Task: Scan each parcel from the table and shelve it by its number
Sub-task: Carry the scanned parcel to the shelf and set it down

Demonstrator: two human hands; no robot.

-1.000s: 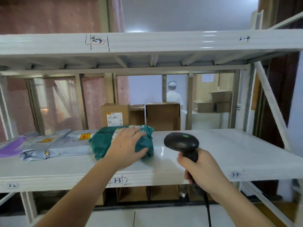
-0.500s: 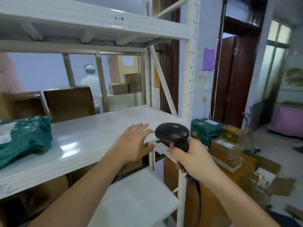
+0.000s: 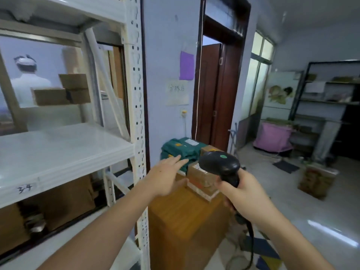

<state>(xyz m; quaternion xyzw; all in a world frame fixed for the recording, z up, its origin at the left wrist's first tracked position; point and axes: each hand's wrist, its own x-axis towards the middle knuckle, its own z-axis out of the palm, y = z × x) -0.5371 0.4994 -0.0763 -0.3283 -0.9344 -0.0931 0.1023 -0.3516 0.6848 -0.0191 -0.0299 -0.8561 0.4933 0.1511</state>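
Note:
A wooden table (image 3: 185, 217) stands right of the white shelf rack (image 3: 136, 114). On its far end lie green bagged parcels (image 3: 179, 149) and brown cardboard parcels (image 3: 202, 174). My left hand (image 3: 165, 176) reaches out flat, fingers straight, above the table with its fingertips close to the green parcels, holding nothing. My right hand (image 3: 239, 193) grips the handle of a black barcode scanner (image 3: 220, 164), whose head hangs over the cardboard parcels. The middle shelf board (image 3: 58, 151) at left bears the mark 3-4.
A person in white stands behind the rack, near stacked cardboard boxes (image 3: 62, 90). A dark wooden doorway (image 3: 218, 90) opens behind the table. A cardboard box (image 3: 315, 180) sits on the floor at right, with a pink-covered cart (image 3: 272, 137) and dark shelving (image 3: 331, 102) beyond.
My view has swung right from the shelf to the table. My left hand let go of the green parcel left on the shelf and now reaches toward the table's parcels. The scanner stays in my right hand.

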